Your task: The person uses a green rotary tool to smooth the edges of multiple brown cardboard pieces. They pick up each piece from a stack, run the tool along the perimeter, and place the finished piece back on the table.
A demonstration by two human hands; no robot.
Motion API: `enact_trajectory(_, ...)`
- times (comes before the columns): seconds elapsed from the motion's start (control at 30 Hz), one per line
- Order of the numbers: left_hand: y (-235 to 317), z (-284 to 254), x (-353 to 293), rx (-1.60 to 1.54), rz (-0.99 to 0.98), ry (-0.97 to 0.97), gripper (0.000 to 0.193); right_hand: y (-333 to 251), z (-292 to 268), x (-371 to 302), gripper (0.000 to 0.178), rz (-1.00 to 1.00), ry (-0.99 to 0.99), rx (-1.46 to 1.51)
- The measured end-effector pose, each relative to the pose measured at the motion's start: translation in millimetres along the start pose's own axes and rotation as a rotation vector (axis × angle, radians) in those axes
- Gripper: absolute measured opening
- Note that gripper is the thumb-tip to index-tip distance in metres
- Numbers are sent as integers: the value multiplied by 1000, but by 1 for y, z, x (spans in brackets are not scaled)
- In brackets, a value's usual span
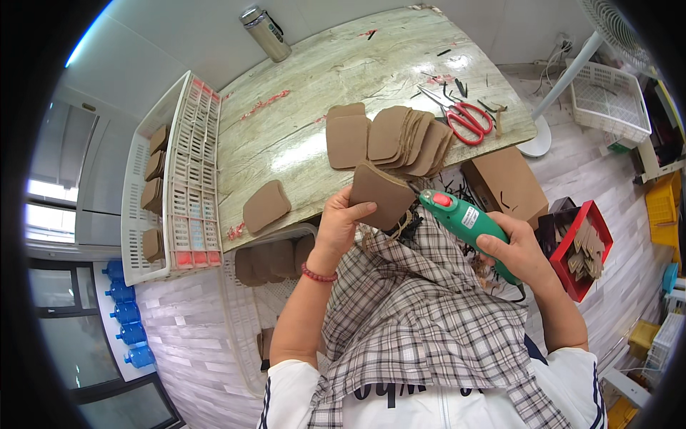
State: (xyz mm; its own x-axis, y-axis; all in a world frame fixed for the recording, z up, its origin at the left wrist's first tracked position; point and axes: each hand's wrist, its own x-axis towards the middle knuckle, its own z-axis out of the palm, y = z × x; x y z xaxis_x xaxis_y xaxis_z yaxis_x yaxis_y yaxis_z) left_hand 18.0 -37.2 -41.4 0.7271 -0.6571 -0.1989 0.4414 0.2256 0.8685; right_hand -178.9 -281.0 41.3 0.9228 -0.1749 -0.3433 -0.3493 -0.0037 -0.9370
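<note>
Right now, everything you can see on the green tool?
The green tool is a handheld plastic-looking body with a red button near its front and a pale label on its side. The right hand grips its rear; its thin tip meets the edge of the brown piece held by the left hand, above the checked apron.

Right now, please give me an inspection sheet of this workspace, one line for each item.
Surface: wood-grain table, pale, with glare patches.
Job's things: brown leather piece held in the left hand; green handheld tool gripped in the right hand, its tip at the piece's edge.
Clutter: fanned stack of brown pieces, single piece, red-handled scissors, dark offcuts, metal flask.
Fingers: both hands closed on their things.
Cables: wires by the wall near the fan stand.
Surroundings: white crates holding pieces, cardboard box, red tray, blue water bottles.
</note>
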Motion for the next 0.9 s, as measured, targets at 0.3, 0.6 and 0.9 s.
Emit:
enact_trajectory(0.3, 7, -9, -7, 222, -101, -27, 36, 5, 0, -3, 42, -92, -7, -258)
enact_trajectory(0.6, -6, 7, -17, 161, -168, 3, 35, 5, 12, 2, 42, -59, 24, -224)
enact_trajectory(0.9, 4, 6, -24, 364, -170, -39, 20, 7, 16, 11, 35, 46, -28, 8)
